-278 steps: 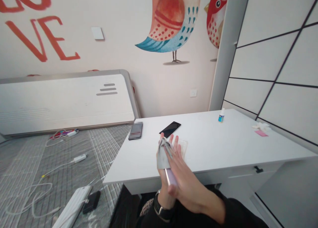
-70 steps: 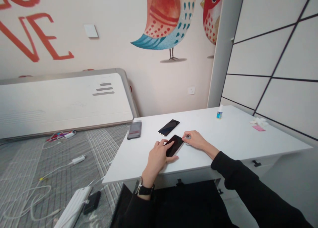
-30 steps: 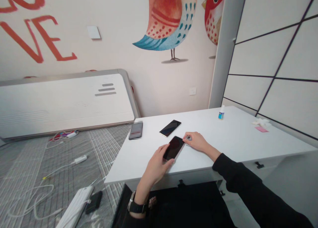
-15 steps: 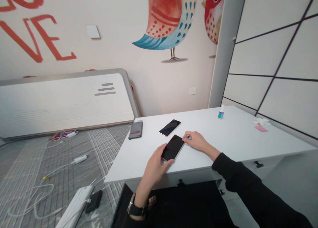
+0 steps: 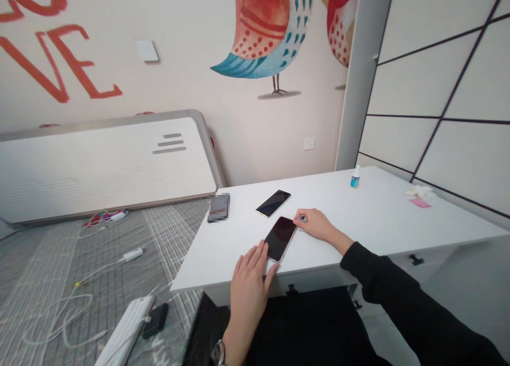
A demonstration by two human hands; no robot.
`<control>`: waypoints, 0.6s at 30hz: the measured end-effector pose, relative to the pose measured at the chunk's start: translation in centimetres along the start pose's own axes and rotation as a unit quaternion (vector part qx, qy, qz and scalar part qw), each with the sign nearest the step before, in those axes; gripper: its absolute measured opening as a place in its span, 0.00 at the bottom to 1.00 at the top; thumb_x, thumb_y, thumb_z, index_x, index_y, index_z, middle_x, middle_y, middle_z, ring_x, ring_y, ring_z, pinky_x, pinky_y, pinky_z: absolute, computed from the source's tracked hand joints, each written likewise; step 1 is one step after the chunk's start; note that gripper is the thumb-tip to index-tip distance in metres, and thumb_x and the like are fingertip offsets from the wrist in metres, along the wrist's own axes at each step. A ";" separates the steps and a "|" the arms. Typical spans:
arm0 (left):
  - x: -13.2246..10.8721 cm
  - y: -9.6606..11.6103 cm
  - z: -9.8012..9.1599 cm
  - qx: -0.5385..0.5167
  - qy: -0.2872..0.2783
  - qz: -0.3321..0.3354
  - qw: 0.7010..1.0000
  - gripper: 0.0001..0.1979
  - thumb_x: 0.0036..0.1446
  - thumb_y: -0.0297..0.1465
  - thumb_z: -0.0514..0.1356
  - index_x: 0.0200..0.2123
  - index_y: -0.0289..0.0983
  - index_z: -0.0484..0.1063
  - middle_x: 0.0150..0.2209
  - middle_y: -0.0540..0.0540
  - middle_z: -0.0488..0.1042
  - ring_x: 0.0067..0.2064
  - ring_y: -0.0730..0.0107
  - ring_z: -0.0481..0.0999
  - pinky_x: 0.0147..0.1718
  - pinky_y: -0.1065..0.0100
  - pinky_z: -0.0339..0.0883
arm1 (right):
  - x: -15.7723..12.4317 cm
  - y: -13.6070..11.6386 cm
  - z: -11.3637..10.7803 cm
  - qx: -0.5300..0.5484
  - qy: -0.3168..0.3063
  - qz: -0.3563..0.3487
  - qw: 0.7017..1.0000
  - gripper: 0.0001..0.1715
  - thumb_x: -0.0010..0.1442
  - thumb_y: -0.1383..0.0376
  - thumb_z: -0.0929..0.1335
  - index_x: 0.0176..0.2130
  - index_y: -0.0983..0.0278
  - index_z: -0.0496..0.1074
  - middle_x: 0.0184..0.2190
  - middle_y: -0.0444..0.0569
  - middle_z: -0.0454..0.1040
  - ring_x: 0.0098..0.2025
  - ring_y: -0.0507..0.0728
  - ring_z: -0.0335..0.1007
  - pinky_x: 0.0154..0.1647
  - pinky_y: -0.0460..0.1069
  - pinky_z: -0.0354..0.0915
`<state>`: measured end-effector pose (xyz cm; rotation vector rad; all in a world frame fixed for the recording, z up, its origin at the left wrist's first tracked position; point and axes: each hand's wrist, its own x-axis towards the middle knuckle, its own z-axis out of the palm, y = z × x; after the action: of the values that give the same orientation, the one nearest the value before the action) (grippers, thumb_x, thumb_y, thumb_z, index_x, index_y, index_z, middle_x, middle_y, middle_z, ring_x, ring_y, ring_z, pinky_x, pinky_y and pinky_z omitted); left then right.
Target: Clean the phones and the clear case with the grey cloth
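Note:
A dark-screened phone (image 5: 280, 237) lies flat on the white table (image 5: 358, 222), close to its front edge. My left hand (image 5: 249, 278) rests at the table's edge with fingers apart, and its fingertips touch the phone's near end. My right hand (image 5: 313, 223) lies on the table by the phone's far right corner. Its fingers are pinched on a small grey piece (image 5: 302, 218); I cannot tell what that piece is. A second dark phone (image 5: 273, 203) lies a little farther back, apart from both hands.
A blurred dark item (image 5: 218, 208) sits at the table's left corner. A small bottle (image 5: 355, 177) and a pink slip with white tissue (image 5: 419, 198) are at the back right. On the floor to the left are cables, a white power strip (image 5: 125, 331) and a large white panel (image 5: 103, 164).
My left hand has slid back off the phone toward the table's edge and opened; only its fingertips still touch the phone. My right hand has stayed in place.

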<state>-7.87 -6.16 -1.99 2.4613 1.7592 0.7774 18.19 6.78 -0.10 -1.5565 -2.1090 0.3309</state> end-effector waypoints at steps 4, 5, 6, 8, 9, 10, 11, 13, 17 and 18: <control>-0.9 -0.6 0.4 -0.013 0.012 0.024 1.000 0.27 0.71 0.43 0.56 0.70 0.42 0.63 0.73 0.40 0.61 0.71 0.48 0.65 0.69 0.40 0.58 | -0.2 -0.1 -0.4 0.001 0.040 -0.010 0.999 0.09 0.69 0.59 0.71 0.44 0.62 0.77 0.41 0.47 0.80 0.44 0.58 0.77 0.48 0.54 0.70; -1.3 -0.7 0.5 -0.019 0.021 0.028 0.999 0.26 0.72 0.42 0.55 0.69 0.42 0.64 0.74 0.40 0.59 0.72 0.49 0.64 0.70 0.41 0.58 | -0.3 -0.3 -0.6 -0.001 0.056 -0.012 0.998 0.08 0.68 0.61 0.71 0.46 0.61 0.76 0.44 0.47 0.80 0.46 0.59 0.76 0.48 0.54 0.68; -1.8 -0.7 0.7 -0.024 0.030 0.031 0.999 0.24 0.72 0.41 0.54 0.68 0.43 0.65 0.74 0.40 0.58 0.72 0.50 0.64 0.70 0.42 0.58 | -0.6 -0.7 -0.8 -0.004 0.073 -0.015 0.997 0.09 0.69 0.62 0.70 0.48 0.60 0.76 0.47 0.48 0.80 0.48 0.60 0.76 0.48 0.53 0.67; -2.4 -0.5 0.8 -0.030 0.035 0.039 0.998 0.23 0.72 0.40 0.54 0.67 0.44 0.66 0.73 0.40 0.61 0.71 0.51 0.65 0.70 0.43 0.59 | -1.3 -1.7 -1.0 -0.010 0.092 -0.030 0.995 0.11 0.70 0.62 0.68 0.51 0.58 0.75 0.51 0.49 0.79 0.49 0.60 0.76 0.49 0.52 0.66; -2.5 -0.2 0.8 -0.033 0.026 0.051 0.998 0.24 0.72 0.40 0.55 0.67 0.44 0.66 0.72 0.40 0.63 0.70 0.51 0.66 0.70 0.42 0.58 | -1.8 -2.3 -0.9 -0.012 0.091 -0.043 0.995 0.12 0.71 0.60 0.67 0.53 0.56 0.75 0.51 0.49 0.78 0.49 0.60 0.76 0.49 0.52 0.65; -2.4 0.2 0.6 -0.039 0.006 0.071 0.997 0.25 0.71 0.40 0.56 0.68 0.45 0.64 0.71 0.41 0.65 0.70 0.51 0.67 0.71 0.42 0.57 | -2.3 -3.0 -0.8 -0.015 0.083 -0.056 0.995 0.14 0.71 0.58 0.68 0.54 0.55 0.75 0.51 0.48 0.78 0.49 0.60 0.76 0.48 0.51 0.65; -2.0 0.6 0.3 -0.049 -0.018 0.094 0.994 0.26 0.71 0.41 0.57 0.69 0.47 0.63 0.70 0.42 0.67 0.69 0.52 0.68 0.71 0.42 0.57 | -2.8 -3.5 -0.6 -0.020 0.073 -0.066 0.995 0.15 0.70 0.55 0.68 0.55 0.53 0.75 0.51 0.48 0.78 0.48 0.60 0.76 0.47 0.51 0.66; -0.5 1.5 -0.8 -0.073 -0.062 0.131 0.987 0.27 0.70 0.41 0.57 0.70 0.48 0.61 0.70 0.44 0.66 0.69 0.54 0.69 0.70 0.46 0.61 | -3.6 -3.9 -0.1 -0.037 0.052 -0.063 0.996 0.21 0.67 0.49 0.71 0.57 0.51 0.76 0.49 0.49 0.76 0.45 0.61 0.77 0.43 0.51 0.66; 5.5 2.1 -3.2 0.002 -0.060 0.083 0.995 0.26 0.72 0.41 0.54 0.70 0.46 0.62 0.74 0.43 0.58 0.67 0.54 0.71 0.64 0.54 0.69 | -3.7 -1.5 -0.3 -0.071 0.044 0.005 0.997 0.28 0.66 0.45 0.71 0.60 0.52 0.76 0.48 0.54 0.72 0.40 0.64 0.77 0.37 0.52 0.65; 7.3 1.9 -3.4 0.018 -0.057 0.071 0.996 0.25 0.72 0.41 0.55 0.69 0.44 0.63 0.74 0.41 0.59 0.67 0.51 0.70 0.64 0.52 0.68 | -3.4 -0.5 -0.6 -0.075 0.047 0.020 0.996 0.29 0.66 0.45 0.70 0.61 0.53 0.75 0.48 0.54 0.71 0.40 0.64 0.77 0.37 0.53 0.65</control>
<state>-5.82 -1.25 4.35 2.6193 1.5899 0.6029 18.84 3.34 -0.18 -1.6679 -2.0731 0.1128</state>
